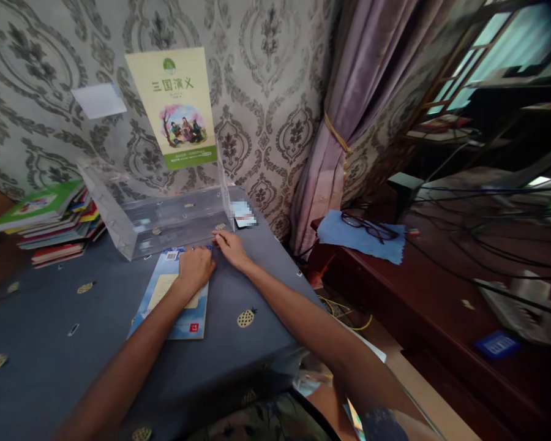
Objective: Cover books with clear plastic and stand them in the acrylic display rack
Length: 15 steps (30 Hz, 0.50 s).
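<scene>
A blue book (155, 306) lies on the cloth-covered table, showing a pale panel, a barcode and a small red mark. My left hand (196, 267) is on its upper right part, the fingers bent down at the top edge and partly hidden. Just right of the book, my right hand (231, 248) rests on its side with fingers partly stretched out; nothing shows in it. Its fingertips are close to the front of a clear plastic stand (183, 236); whether they touch it I cannot tell. A yellow-green book cover (188, 110) stands upright at the back of the stand.
Several stacked books (55, 223) sit at the table's left. A small blurred card (244, 214) lies right of the stand. On the dark red desk (441, 306) are glasses (370, 226) on a blue cloth (349, 236), and many cables (491, 233). A purple curtain (349, 73) hangs behind.
</scene>
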Each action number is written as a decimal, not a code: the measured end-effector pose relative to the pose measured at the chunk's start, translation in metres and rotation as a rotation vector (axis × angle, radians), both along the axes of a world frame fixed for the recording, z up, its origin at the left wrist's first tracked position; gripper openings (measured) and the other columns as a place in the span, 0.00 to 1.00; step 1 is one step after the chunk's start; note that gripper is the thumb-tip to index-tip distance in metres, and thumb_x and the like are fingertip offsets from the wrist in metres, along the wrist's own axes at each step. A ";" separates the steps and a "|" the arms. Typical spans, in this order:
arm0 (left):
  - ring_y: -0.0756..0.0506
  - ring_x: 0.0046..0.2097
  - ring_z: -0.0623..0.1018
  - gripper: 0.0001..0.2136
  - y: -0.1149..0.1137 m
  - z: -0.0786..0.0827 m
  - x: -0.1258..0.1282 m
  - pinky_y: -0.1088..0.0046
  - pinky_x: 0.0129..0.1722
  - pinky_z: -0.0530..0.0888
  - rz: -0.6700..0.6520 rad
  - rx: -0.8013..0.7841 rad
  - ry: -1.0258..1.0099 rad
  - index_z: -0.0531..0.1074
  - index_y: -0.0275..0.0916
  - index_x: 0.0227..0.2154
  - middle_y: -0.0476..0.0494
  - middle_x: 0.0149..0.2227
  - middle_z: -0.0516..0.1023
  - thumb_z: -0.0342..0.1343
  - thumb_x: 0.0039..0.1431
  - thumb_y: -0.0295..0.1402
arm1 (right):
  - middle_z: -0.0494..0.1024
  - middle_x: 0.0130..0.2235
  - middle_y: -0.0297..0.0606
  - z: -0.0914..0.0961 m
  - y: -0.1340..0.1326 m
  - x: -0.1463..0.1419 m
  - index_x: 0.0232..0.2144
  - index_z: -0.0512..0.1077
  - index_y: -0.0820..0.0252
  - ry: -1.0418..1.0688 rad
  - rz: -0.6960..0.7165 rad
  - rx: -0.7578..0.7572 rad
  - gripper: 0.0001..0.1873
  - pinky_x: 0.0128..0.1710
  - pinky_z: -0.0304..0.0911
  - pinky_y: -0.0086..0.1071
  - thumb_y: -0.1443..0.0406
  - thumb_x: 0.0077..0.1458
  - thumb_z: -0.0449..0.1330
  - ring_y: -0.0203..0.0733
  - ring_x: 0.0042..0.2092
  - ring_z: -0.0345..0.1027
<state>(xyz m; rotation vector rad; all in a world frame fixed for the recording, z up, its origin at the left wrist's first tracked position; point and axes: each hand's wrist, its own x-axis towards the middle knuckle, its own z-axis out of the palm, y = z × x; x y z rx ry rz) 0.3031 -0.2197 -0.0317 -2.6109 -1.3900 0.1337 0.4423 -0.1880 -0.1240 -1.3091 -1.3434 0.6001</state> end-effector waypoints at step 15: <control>0.33 0.46 0.81 0.16 0.022 0.009 -0.012 0.63 0.40 0.71 0.047 -0.097 -0.078 0.78 0.35 0.38 0.29 0.42 0.82 0.46 0.64 0.36 | 0.81 0.38 0.38 0.000 0.005 0.002 0.48 0.76 0.57 0.111 -0.002 -0.053 0.15 0.47 0.73 0.38 0.66 0.66 0.52 0.42 0.41 0.77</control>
